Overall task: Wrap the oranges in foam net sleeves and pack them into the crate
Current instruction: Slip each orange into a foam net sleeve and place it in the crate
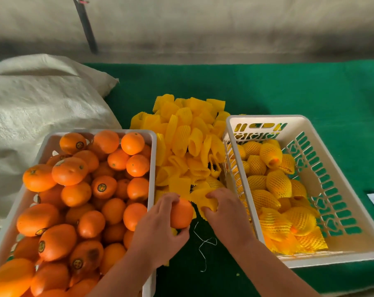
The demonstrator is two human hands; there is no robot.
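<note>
Covering most of the frame, a green cloth [267, 88] is spread over the work surface, with a pale wall seen blurred along the top. A white woven sack [38, 103] is slumped at the upper left. At the lower left, a white bin [153, 159] is filled with bare oranges [74, 189], several marked with round stickers. At the right, a white slotted crate [306, 133] is partly filled with wrapped oranges [278, 185] in yellow netting. Between bin and crate, a loose pile of yellow foam net sleeves [188, 138] is heaped on the cloth.

At lower centre, one orange [181, 213] is gripped by the left hand [158, 228], fingers curled over its top and thumb under it, just beside the bin's right wall. One sleeve [203, 198] at the near edge of the pile is pinched by the right hand [226, 211] between thumb and curled fingers, close to the crate's left wall. Orange and sleeve are held near each other; contact between them cannot be told. A thin white thread [203, 245] is lying on the cloth below the hands.
</note>
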